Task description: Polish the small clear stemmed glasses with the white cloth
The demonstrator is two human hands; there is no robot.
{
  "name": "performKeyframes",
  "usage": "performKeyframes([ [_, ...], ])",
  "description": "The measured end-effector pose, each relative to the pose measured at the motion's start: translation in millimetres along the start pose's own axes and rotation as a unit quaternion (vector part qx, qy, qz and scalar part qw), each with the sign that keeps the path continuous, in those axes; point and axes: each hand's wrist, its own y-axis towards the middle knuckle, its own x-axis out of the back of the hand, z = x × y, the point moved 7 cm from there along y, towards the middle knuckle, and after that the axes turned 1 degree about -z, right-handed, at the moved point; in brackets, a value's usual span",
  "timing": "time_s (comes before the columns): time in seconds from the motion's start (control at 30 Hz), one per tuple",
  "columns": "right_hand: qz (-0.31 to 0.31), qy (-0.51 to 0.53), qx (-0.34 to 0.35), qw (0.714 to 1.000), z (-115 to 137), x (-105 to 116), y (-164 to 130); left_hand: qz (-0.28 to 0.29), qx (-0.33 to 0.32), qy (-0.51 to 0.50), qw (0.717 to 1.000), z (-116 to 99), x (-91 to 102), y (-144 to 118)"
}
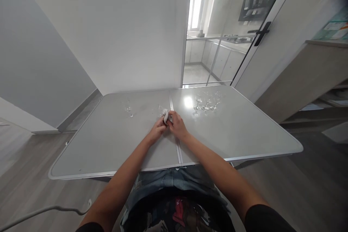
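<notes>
Over the table's middle, my left hand [158,129] and my right hand [177,125] come together around a small white curved piece [166,116]. Fingers of both hands are closed on it; its exact kind is too small to make out. Just beyond the fingertips is a clear, glass-like object [160,110], and I cannot tell if the hands touch it. Off to the left stands another clear glass [127,108], with a little white bit [131,115] beside it. Several clear stemmed glasses [206,107] are grouped to the right, apart from my hands.
The light grey folding table [122,141] has a metal-edged seam [178,150] running through its middle. A white wall [136,43] rises behind it. At the right back is a glass door with a black handle [262,33], near a wooden shelf [307,69]. A cable [54,207] hangs at lower left.
</notes>
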Motion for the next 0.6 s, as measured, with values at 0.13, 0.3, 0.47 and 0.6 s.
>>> performKeyframes([
  [0.13, -0.024, 0.064, -0.095, 0.993, -15.3, 5.8, 0.5, -0.016, 0.005, -0.057, 0.998, -0.5, 4.6, 4.1],
  [0.3, 0.092, 0.397, -0.233, 0.883, -21.5, -14.3, -2.1, -0.116, -0.016, -0.147, 0.982, -5.6, 31.3, 7.1],
  [0.47, 0.154, 0.528, -0.28, 0.787, -11.8, -25.3, -7.0, -0.08, 0.02, -0.199, 0.977, -3.6, 32.3, 6.0],
  [0.6, 0.155, 0.435, -0.257, 0.849, -18.1, -22.7, -5.3, -0.149, 0.002, -0.158, 0.976, 0.4, 42.0, 5.0],
])
